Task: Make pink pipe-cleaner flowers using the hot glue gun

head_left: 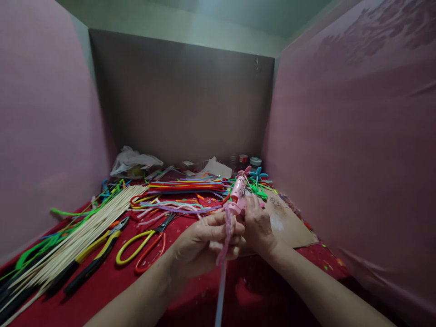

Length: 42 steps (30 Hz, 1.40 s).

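Note:
My left hand [207, 238] is closed around a translucent glue stick [221, 288], whose upper part looks pinkish and crumpled. The stick runs from the rear of a pink glue gun [238, 188] down toward me. My right hand [259, 225] is closed at the right side of the glue gun, its fingers wrapped by the grip, which is mostly hidden. Both hands meet above the red tablecloth [190, 290], at the near edge of a cardboard sheet [289, 222]. Scissors [155, 243] with one yellow and one red handle lie left of my left hand.
Pliers [98, 254] and a long bundle of wooden sticks [85, 240] lie at left. Colourful pipe cleaners [187, 187] are piled behind the hands. Farther back are a plastic bag [134, 161] and small jars [255, 161]. Pink side walls [357, 150] enclose the table.

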Available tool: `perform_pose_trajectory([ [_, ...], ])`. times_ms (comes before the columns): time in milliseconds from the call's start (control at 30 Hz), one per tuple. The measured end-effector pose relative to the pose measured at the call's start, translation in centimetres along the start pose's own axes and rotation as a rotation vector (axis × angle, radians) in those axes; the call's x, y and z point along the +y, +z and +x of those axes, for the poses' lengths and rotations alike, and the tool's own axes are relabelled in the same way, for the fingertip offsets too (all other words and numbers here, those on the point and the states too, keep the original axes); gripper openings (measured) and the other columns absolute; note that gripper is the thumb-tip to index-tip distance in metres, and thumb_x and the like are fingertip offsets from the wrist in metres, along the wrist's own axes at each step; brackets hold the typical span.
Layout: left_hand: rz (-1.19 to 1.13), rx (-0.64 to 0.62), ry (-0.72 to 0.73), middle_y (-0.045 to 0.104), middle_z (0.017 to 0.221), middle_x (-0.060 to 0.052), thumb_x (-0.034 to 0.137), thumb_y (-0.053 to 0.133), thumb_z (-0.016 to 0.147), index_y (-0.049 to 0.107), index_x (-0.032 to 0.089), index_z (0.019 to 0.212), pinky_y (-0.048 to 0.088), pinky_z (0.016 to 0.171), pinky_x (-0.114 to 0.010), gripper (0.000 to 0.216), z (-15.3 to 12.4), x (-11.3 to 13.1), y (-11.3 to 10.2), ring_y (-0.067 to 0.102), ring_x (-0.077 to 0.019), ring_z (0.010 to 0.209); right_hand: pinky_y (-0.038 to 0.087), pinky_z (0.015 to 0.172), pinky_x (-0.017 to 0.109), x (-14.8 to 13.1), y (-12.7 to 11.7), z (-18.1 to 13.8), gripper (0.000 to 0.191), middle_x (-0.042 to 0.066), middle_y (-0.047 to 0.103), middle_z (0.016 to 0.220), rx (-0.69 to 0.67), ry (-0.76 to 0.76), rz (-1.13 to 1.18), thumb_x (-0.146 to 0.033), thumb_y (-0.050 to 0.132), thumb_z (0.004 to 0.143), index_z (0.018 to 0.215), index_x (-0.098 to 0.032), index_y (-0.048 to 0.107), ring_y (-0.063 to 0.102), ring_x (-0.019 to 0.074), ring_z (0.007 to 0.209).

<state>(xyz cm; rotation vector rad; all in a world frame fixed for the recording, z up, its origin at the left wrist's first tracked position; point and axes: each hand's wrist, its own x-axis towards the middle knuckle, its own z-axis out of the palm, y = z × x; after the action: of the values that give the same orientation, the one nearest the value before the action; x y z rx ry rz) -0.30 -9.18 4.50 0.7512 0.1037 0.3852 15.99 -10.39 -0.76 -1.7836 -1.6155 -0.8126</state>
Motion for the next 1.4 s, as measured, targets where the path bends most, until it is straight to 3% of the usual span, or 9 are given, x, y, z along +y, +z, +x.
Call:
perform_pose_trajectory([
  [200, 0.117, 0.115, 0.043, 0.044, 0.06, 0.0, 0.011, 0.064, 0.067, 0.061, 0.009, 0.071, 0.026, 0.038, -0.015, 0.006, 0.4, 0.1, -0.9, 0.032, -0.0041, 0.045, 0.051, 0.065, 0.034, -0.4, 0.2, -0.4, 0.027, 0.022, 0.056, 0.103, -0.071, -0.012, -0.055, -0.017, 0.04, 0.081, 0.102, -0.006, 0.051, 0.058, 0.0284, 0.091],
  [467, 0.15, 0.124, 0.008, 0.035, 0.053, 0.002, 0.01, 0.063, 0.063, 0.057, 0.009, 0.063, 0.025, 0.036, -0.015, 0.006, 0.6, 0.7, -0.8, 0.028, -0.004, 0.043, 0.05, 0.062, 0.032, -1.1, -0.3, -0.1, 0.024, 0.019, 0.057, 0.096, -0.155, 0.036, -0.038, -0.016, 0.041, 0.082, 0.101, -0.005, 0.052, 0.059, 0.0238, 0.076],
  [700, 0.144, 0.091, -0.014, 0.041, 0.055, 0.001, 0.012, 0.065, 0.063, 0.059, 0.008, 0.066, 0.027, 0.035, -0.015, 0.007, 0.4, 0.5, -0.8, 0.031, -0.0044, 0.043, 0.049, 0.063, 0.032, -1.0, -0.8, -0.1, 0.024, 0.019, 0.057, 0.097, -0.197, 0.047, -0.053, -0.016, 0.04, 0.083, 0.101, -0.006, 0.052, 0.058, 0.0243, 0.079],
  [867, 0.12, 0.066, -0.039, 0.054, 0.061, -0.003, 0.009, 0.065, 0.063, 0.062, 0.007, 0.073, 0.035, 0.039, -0.016, 0.01, 0.7, 0.9, -0.9, 0.045, -0.0064, 0.047, 0.048, 0.068, 0.032, -1.1, -1.3, -0.1, 0.022, 0.016, 0.055, 0.097, -0.22, 0.093, 0.012, -0.016, 0.04, 0.083, 0.099, -0.009, 0.052, 0.057, 0.023, 0.083],
  [967, 0.135, 0.05, -0.001, 0.063, 0.075, -0.008, 0.009, 0.063, 0.067, 0.063, 0.009, 0.081, 0.049, 0.058, -0.024, 0.014, 0.8, 1.3, -0.5, 0.06, -0.0143, 0.065, 0.047, 0.067, 0.03, -0.6, -1.7, 0.2, 0.021, 0.015, 0.055, 0.099, -0.265, 0.139, 0.03, -0.013, 0.041, 0.081, 0.098, -0.01, 0.053, 0.057, 0.0218, 0.082],
  [1067, 0.179, 0.087, 0.055, 0.066, 0.084, -0.01, 0.009, 0.061, 0.071, 0.062, 0.012, 0.078, 0.051, 0.071, -0.031, 0.007, 0.8, 1.8, -0.3, 0.064, -0.0197, 0.08, 0.045, 0.068, 0.031, 1.4, -2.1, 0.3, 0.021, 0.016, 0.057, 0.097, -0.288, 0.184, -0.023, -0.015, 0.041, 0.082, 0.097, -0.008, 0.054, 0.056, 0.0228, 0.084],
  [1200, 0.279, 0.313, 0.105, 0.066, 0.091, -0.011, 0.009, 0.058, 0.075, 0.061, 0.012, 0.079, 0.051, 0.073, -0.032, 0.006, 0.9, 2.5, -0.9, 0.063, -0.0205, 0.087, 0.043, 0.077, 0.032, 6.4, -2.5, -0.4, 0.024, 0.017, 0.058, 0.101, -0.324, 0.201, -0.071, -0.016, 0.045, 0.081, 0.101, -0.007, 0.054, 0.055, 0.0239, 0.093],
  [1400, 0.363, 0.46, 0.206, 0.064, 0.077, -0.009, 0.004, 0.057, 0.075, 0.062, 0.009, 0.076, 0.051, 0.061, -0.027, 0.007, 2.1, 3.3, -1.9, 0.062, -0.0161, 0.07, 0.04, 0.066, 0.029, 12.5, -2.9, -2.5, 0.034, 0.015, 0.058, 0.106, -0.548, 0.307, -0.106, -0.029, 0.044, 0.084, 0.113, -0.012, 0.051, 0.058, 0.0235, 0.091],
])
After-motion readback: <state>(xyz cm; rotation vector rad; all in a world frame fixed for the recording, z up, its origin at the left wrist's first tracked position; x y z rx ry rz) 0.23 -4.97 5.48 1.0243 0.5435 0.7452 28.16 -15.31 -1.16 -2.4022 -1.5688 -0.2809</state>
